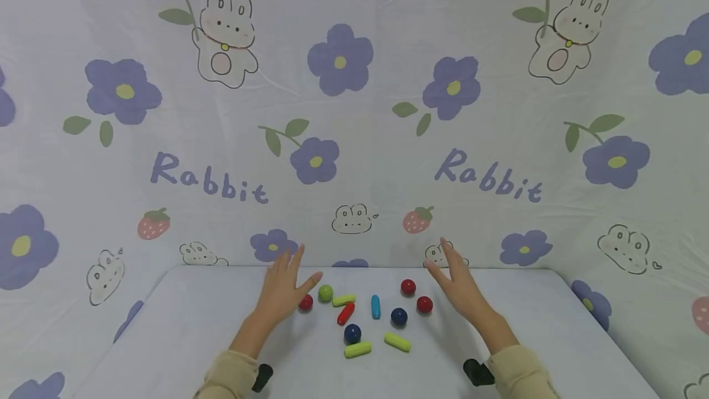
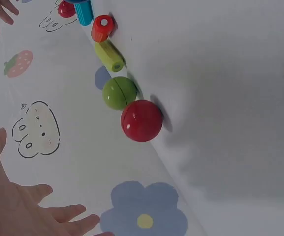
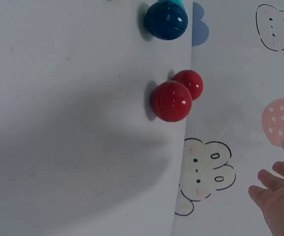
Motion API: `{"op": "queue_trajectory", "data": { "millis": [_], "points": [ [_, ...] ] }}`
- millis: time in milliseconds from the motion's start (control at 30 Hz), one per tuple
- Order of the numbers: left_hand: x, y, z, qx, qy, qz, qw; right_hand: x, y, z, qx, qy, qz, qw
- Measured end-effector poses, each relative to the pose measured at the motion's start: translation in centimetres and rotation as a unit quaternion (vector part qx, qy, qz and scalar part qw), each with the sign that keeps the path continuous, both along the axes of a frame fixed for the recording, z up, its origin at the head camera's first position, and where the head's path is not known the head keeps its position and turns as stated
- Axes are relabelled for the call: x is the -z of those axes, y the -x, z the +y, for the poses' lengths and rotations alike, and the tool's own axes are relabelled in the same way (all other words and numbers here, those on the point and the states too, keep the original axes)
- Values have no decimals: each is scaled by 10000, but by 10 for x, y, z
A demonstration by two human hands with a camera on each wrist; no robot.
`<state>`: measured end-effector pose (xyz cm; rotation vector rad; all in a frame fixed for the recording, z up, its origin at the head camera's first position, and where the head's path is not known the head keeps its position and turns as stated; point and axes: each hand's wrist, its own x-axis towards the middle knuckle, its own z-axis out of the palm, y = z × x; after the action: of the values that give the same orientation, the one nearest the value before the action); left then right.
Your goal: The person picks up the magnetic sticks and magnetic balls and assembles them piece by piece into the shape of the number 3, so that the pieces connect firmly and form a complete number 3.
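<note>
Patterned cloth (image 1: pixel 376 116): spans the scene from left to right behind the bench (image 1: pixel 194 306), printed with purple flowers, rabbits and strawberries.
Left hand (image 1: pixel 282 288): raised at nine o'clock, on a dial centred on the blue stick (image 1: pixel 375 307) with twelve toward the bench's far edge; its grip is wide, fingers and thumb spread. A beige sleeve (image 1: pixel 228 374) covers the forearm.
Left red ball (image 1: pixel 306 303): nine o'clock, the thing nearest the left hand, partly hidden by it in the head view.
Green ball (image 1: pixel 325 293): between nine and ten, just beside that red ball.
Far lime stick (image 1: pixel 344 300): nine o'clock, closer in than the green ball.
Red stick (image 1: pixel 346 313): between eight and nine, lying slanted.
Left blue ball (image 1: pixel 352 333): between seven and eight.
Left lime stick (image 1: pixel 357 350): seven o'clock, just beside that blue ball; whether they touch cannot be told.
Blue stick: the dial's centre, pointing roughly twelve to six.
Right lime stick (image 1: pixel 397 342): five o'clock.
Right blue ball (image 1: pixel 399 317): four o'clock.
Far red ball (image 1: pixel 408 287): two o'clock.
Right red ball (image 1: pixel 424 305): three o'clock, near the right hand.
Right hand (image 1: pixel 464 291): raised between two and three, grip wide, thumb apart from the fingers.
</note>
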<state>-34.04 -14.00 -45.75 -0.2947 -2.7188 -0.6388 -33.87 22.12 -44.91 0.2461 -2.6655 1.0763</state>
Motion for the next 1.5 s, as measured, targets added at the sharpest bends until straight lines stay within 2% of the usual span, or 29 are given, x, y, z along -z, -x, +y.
{"op": "queue_trajectory", "data": {
  "millis": [267, 500, 733, 900, 1033, 1167, 1333, 1433, 1500],
  "points": [
    [10, -7, 5, 259, -602, -200, 9976, 12, -10, -7, -12, 742, -280, 9968],
    [15, -15, 8, 592, -1343, -329, 9886, 19, -20, -16, -233, 1327, -77, 9909],
    [23, -23, 13, 862, -2068, -436, 9736, 30, -29, -23, -354, 1777, -157, 9833],
    [28, -29, 16, 892, -2656, -656, 9577, 38, -35, -28, -383, 2136, -298, 9757],
    [34, -30, 18, 1019, -3002, -778, 9452, 44, -39, -32, -279, 2196, -426, 9743],
    [38, -32, 18, 1150, -3157, -804, 9384, 49, -42, -35, -139, 2266, -565, 9723],
    [42, -34, 20, 1299, -3163, -833, 9360, 55, -48, -39, -153, 2467, -611, 9670],
    [45, -36, 21, 1459, -3283, -906, 9288, 59, -50, -40, -174, 2618, -630, 9629],
    [46, -38, 23, 1572, -3438, -966, 9207, 63, -50, -40, -193, 2703, -665, 9603]
  ]
}}
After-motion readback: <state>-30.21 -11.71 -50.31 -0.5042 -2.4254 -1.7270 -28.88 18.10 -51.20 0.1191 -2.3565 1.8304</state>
